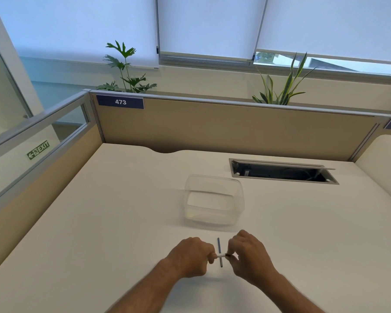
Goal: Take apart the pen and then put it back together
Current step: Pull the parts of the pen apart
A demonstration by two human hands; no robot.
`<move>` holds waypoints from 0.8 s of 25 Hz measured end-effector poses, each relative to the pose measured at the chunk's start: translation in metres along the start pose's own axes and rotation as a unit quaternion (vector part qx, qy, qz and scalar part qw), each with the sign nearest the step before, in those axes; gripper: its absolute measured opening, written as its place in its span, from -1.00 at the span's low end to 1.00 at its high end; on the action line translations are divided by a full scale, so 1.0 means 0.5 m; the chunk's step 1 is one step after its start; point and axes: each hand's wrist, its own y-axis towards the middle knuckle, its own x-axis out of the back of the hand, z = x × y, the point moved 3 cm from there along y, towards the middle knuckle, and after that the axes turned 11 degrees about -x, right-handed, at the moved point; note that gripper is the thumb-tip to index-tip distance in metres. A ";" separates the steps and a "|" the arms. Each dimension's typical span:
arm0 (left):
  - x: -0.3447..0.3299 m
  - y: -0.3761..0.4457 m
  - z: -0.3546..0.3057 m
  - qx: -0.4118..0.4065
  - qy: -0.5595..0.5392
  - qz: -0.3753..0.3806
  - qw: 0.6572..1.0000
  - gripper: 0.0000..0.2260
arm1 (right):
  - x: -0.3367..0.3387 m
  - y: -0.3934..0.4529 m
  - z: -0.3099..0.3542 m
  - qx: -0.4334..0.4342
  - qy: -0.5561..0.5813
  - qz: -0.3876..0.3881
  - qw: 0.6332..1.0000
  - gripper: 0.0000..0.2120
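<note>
Both grips pinch the white pen: left hand on its barrel, right hand on its dark tip, above a refill lying on the desk.

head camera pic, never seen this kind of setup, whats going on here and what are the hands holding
No machine is at work here. This single picture comes from a wide-angle camera worn on a person's head, looking forward and down, so the two bare arms reach in from the bottom edge.

The left hand grips a white pen barrel. The right hand pinches a small dark part at the barrel's end; whether it is being pulled off or put on cannot be told. A thin blue-grey rod, likely the pen's ink refill, lies on the white desk under the hands.

Farther back stands a clear plastic container, seemingly empty, and a cable hatch is set into the desk. Partitions enclose the desk.
</note>
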 end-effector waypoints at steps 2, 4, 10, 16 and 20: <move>0.003 0.002 0.003 -0.006 0.010 -0.004 1.000 -0.75 | -0.004 0.005 -0.002 -0.037 0.010 0.025 0.999 -0.70; 0.004 0.003 0.005 -0.014 0.024 -0.007 1.000 -0.77 | -0.012 0.006 -0.015 -0.060 0.027 0.100 0.993 -0.48; 0.006 0.001 0.009 -0.022 0.057 -0.022 0.998 -0.78 | -0.013 0.012 -0.014 -0.016 -0.009 0.184 0.983 -0.72; 0.003 0.002 0.006 -0.028 0.046 -0.030 0.998 -0.82 | -0.016 0.020 -0.012 -0.045 -0.054 0.144 0.987 -0.81; 0.006 -0.001 -0.004 -0.051 0.034 -0.071 0.996 -0.78 | -0.014 0.015 -0.008 -0.092 -0.020 0.103 0.990 -0.83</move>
